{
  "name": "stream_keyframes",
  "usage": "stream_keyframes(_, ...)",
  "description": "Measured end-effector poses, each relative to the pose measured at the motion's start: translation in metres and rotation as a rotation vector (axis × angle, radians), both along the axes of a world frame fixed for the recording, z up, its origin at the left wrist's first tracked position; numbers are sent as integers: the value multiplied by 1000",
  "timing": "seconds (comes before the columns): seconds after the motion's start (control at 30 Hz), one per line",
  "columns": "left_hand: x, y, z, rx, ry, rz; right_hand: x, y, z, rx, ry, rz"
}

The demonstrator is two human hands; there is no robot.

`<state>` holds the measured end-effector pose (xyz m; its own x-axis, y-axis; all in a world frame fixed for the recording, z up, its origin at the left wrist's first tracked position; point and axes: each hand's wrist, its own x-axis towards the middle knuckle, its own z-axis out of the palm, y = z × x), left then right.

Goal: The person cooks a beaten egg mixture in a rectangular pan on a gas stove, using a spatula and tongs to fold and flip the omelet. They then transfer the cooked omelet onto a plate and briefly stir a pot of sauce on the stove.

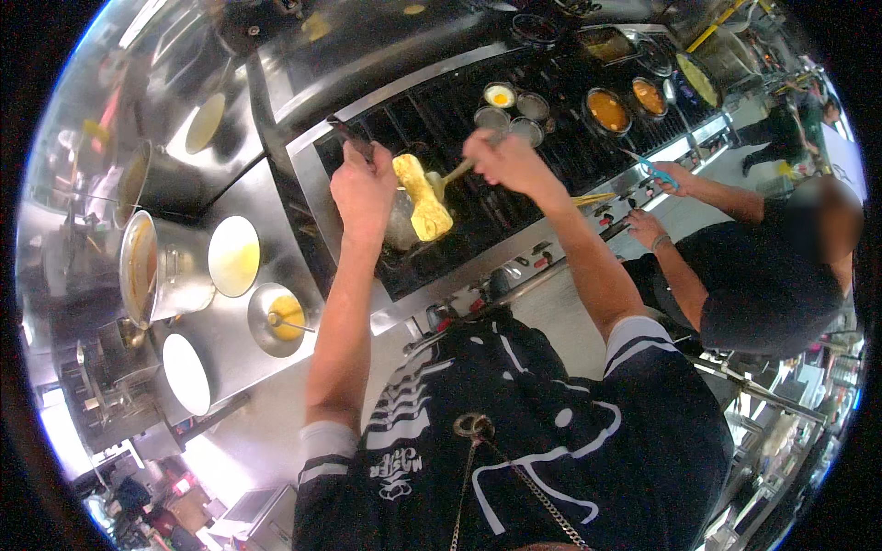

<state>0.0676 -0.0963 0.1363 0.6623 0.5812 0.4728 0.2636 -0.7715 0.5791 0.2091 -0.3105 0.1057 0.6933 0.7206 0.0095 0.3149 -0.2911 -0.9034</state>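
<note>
My left hand [363,182] is closed around a dark handle over the left end of the black grill [475,210]. My right hand [506,162] grips a spatula with a light, wooden-looking handle [457,170], its head beside a long yellow piece of cooked egg [422,198]. The egg is raised above the grill, near a round metal pan [402,227] that is partly hidden. Just beyond my right hand stand several small round pans or rings, one holding a fried egg [499,95].
At left, a steel counter holds a bowl of yellow liquid with a ladle [284,324], white plates [234,256] and a large metal pot [165,268]. Two pans of orange sauce [608,111] stand on the grill. A co-worker [751,275] at right holds blue-handled scissors [659,173].
</note>
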Motion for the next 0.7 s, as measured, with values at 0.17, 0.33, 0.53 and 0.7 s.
stream_keyframes(0.17, -46, 37, -19, -75, -104, 151, -94, 99, 59, -285, -734, 329)
stream_keyframes(0.33, -97, 64, -40, -457, -322, 191, -171, 124, 74, -404, -910, 484)
stream_keyframes(0.53, -102, 88, -50, -376, -426, 264, -169, 116, 61, -392, -874, 402)
stream_keyframes(0.7, -86, 95, -46, -277, -424, 225, -115, 143, 55, -327, -881, 215)
